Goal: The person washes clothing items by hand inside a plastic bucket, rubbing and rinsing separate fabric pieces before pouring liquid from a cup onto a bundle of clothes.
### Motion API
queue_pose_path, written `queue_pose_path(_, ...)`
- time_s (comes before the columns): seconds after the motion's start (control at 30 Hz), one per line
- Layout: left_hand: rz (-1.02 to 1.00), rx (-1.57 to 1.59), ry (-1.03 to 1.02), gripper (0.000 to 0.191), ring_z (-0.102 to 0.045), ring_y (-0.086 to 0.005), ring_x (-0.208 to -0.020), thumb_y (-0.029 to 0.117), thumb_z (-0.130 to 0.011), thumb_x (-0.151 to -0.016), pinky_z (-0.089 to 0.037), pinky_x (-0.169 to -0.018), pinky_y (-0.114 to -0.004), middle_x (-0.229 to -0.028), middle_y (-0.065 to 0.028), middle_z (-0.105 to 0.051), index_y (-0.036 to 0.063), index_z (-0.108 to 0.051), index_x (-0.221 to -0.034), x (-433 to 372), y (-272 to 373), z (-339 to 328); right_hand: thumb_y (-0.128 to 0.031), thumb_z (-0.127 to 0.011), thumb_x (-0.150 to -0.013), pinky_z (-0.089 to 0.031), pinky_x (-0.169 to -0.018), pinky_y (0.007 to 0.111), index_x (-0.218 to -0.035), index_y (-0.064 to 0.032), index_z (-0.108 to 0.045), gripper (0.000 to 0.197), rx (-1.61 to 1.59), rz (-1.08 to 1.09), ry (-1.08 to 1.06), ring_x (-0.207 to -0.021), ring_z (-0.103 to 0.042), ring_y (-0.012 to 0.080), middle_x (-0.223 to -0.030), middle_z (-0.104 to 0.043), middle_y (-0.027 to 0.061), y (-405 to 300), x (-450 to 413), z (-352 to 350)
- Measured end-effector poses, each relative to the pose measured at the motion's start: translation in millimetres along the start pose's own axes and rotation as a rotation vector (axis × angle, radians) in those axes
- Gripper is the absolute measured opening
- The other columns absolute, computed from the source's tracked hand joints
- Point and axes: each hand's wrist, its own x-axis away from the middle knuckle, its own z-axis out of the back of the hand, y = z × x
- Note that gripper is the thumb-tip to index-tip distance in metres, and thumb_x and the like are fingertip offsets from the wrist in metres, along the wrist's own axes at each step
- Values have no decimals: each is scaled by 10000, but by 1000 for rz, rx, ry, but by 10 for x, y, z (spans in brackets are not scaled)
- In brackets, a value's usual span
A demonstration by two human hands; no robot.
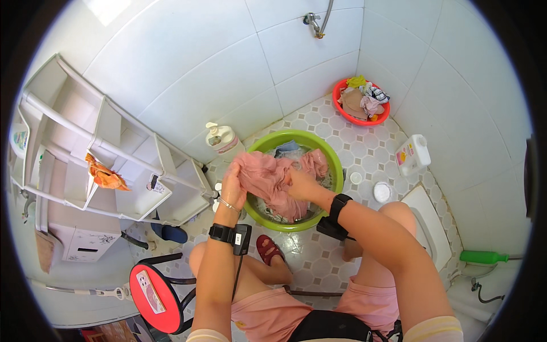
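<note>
A wet pink garment [269,175] is held up by both hands over a green plastic basin [339,179]. My left hand [234,186] grips the cloth at the basin's left side, near the rim. My right hand [301,184] has its fingers closed on the middle of the same garment, above the basin. Part of the cloth hangs down into the sudsy water. Behind it in the basin lies a piece of blue fabric [287,147]. Some other wet cloth shows low in the basin, partly hidden by the garment.
A red basin [337,109] of clothes stands in the corner. A pump bottle [222,139] is left of the green basin. To the right are a white jug [412,154], a small tub of white powder [382,192] and a squat toilet [440,239]. A rack [141,158] and red stool [149,316] stand left.
</note>
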Motion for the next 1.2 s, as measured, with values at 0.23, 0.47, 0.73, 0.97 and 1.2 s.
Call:
queue_pose_path(0.23, 2, 173, -288, 352, -495, -197, -1105, 228, -370, -952, -395, -953, -331, -1230, -83, -498, 28, -431, -1236, 264, 334, -313, -194, -672, -654, -299, -898, 573, -1146, -113, -508, 524, -46, 246, 182, -1181, -375, 381, -1341, -352, 167, 2, -90, 47)
queue_pose_path(0.47, -102, 152, -210, 376, -496, -186, -1097, 197, -483, -909, -398, -941, -310, -1210, -77, -512, 23, -435, -1238, 182, 543, -158, -178, -508, -812, -418, -779, 291, -1035, -42, -575, 269, -444, 70, 59, -893, -552, 211, -950, -597, 117, -408, -83, 421)
queue_pose_path(0.73, -236, -406, -14, 332, -546, -149, -968, 94, -564, -849, -424, -854, -269, -1086, -86, -579, -23, -506, -1154, -87, 203, 117, -160, -473, -850, -421, -722, 260, -943, 22, -565, 224, -1183, -34, 228, -791, -523, 128, -893, -579, 53, -267, -195, 803)
queue_pose_path(0.97, -221, -384, 95, 329, -553, -136, -877, 146, -590, -845, -440, -788, -257, -994, -72, -591, -18, -515, -1120, -127, 117, 127, -156, -465, -869, -440, -739, 270, -985, -7, -549, 207, -1182, 114, 271, -844, -538, 136, -938, -577, 63, -383, -163, 952)
queue_pose_path(1.2, -350, -862, 101, 496, -546, -169, -772, 216, -690, -756, -458, -725, -280, -936, -90, -579, -14, -464, -1134, 76, -367, -356, -79, -460, -856, -465, -757, 256, -1058, -4, -528, 226, -1174, -24, 1, -880, -560, 135, -952, -572, 62, -550, -121, 871)
